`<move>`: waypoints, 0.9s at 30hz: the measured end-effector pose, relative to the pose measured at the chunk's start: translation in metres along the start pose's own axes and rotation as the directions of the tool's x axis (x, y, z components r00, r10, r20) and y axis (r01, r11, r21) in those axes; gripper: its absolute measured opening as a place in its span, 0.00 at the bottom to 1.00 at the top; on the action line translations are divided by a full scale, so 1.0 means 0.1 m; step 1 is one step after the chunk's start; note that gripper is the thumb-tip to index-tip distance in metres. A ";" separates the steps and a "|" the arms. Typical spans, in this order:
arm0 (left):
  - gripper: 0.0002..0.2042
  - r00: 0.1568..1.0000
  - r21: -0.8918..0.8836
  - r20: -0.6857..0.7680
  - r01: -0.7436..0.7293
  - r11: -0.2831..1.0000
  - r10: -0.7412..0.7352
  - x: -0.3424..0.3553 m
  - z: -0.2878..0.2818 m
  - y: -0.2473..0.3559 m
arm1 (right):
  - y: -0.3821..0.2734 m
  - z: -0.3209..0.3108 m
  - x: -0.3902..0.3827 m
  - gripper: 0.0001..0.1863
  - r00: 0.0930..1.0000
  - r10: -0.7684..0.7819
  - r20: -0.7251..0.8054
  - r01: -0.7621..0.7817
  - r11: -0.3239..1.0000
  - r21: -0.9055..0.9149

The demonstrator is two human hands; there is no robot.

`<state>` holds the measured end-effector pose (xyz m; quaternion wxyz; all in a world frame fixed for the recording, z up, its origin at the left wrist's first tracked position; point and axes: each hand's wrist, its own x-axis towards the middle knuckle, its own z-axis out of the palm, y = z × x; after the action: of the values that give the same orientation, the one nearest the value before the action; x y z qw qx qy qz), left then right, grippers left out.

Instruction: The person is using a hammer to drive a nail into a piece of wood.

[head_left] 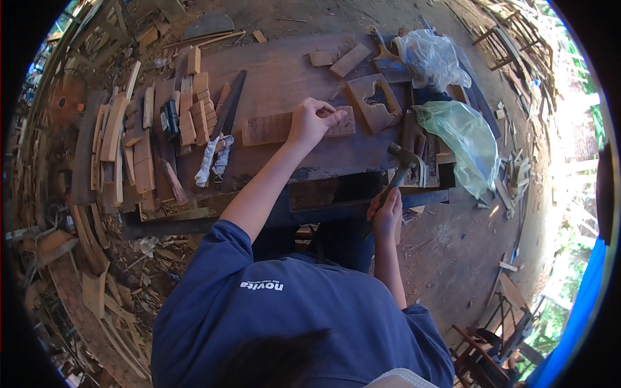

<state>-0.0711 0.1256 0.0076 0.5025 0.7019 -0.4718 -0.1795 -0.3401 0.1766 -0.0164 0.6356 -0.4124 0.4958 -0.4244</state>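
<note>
A flat reddish-brown wooden board [265, 129] lies on the workbench in front of me, with a few small dark marks near its right end. My left hand [312, 124] is over the board, thumb and fingertips pinched together near that right end. Whatever the pinch holds is too small to make out. Lower and to the right, off the bench's near edge, my right hand [386, 210] is closed round the handle of a claw hammer [404, 157]. The hammer's head is up, to the right of the board and apart from it.
Wood blocks [200, 110] and a handsaw with a wrapped handle [229, 107] fill the bench's left side. Right of the board lie a wooden piece with a cut-out [374, 107], a brush [387, 61], a clear plastic bag [432, 59] and a green plastic bag [462, 139].
</note>
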 end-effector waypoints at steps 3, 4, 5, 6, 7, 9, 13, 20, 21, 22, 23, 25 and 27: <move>0.12 1.000 0.116 -0.022 -0.017 0.993 0.020 0.02 0.03 0.09 | -0.03 0.01 0.04 0.20 1.000 -0.015 0.017 0.014 0.999 0.047; 0.12 1.000 0.125 -0.009 -0.025 0.992 0.026 0.02 0.05 0.09 | -0.04 0.02 0.05 0.20 1.000 -0.012 0.015 0.012 1.000 0.003; 0.11 1.000 0.096 -0.010 0.021 0.995 -0.020 0.02 0.06 0.06 | -0.04 0.04 0.05 0.19 1.000 -0.012 0.017 0.013 0.999 -0.041; 0.10 0.998 0.067 -0.011 0.067 0.995 -0.067 0.03 0.07 0.03 | -0.03 0.03 0.06 0.19 1.000 -0.012 0.012 0.012 1.000 -0.028; 0.10 0.998 0.076 -0.004 0.060 0.995 -0.060 0.03 0.09 0.01 | -0.02 0.01 0.07 0.19 1.000 -0.015 0.027 0.016 0.998 -0.054; 0.10 0.999 0.089 -0.044 -0.022 0.996 0.026 0.01 0.12 0.00 | -0.02 0.01 0.07 0.19 0.999 -0.016 0.039 0.018 0.997 -0.072; 0.10 0.995 0.119 -0.054 -0.083 0.989 0.090 0.01 0.13 0.00 | -0.04 0.01 0.06 0.19 0.999 -0.031 0.041 0.035 0.996 -0.085; 0.10 0.990 0.315 -0.002 -0.133 0.940 0.141 0.26 0.28 0.22 | -0.04 0.02 0.06 0.21 0.996 -0.071 0.061 0.078 0.990 -0.116; 0.10 0.975 0.367 0.028 -0.217 0.904 0.223 0.32 0.35 0.30 | -0.04 0.02 0.06 0.21 0.996 -0.074 0.057 0.080 0.990 -0.112; 0.10 0.973 0.367 0.033 -0.224 0.903 0.228 0.40 0.44 0.36 | -0.04 0.02 0.06 0.21 0.996 -0.070 0.058 0.077 0.991 -0.112; 0.08 0.960 0.374 0.135 -0.279 0.885 0.245 0.52 0.54 0.41 | -0.04 0.02 0.07 0.21 0.996 -0.067 0.059 0.074 0.991 -0.114; 0.07 0.935 0.375 0.237 -0.339 0.863 0.265 0.73 0.69 0.45 | -0.03 0.02 0.06 0.20 0.996 -0.069 0.053 0.075 0.991 -0.110; 0.06 0.918 0.551 0.360 -0.353 0.756 0.167 0.89 0.83 0.47 | -0.01 0.00 0.07 0.20 0.996 -0.075 0.042 0.079 0.991 -0.110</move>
<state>-0.1101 0.0038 0.0324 0.1968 0.7180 -0.6660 -0.0470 -0.3395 0.1693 -0.0175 0.6040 -0.4739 0.4904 -0.4124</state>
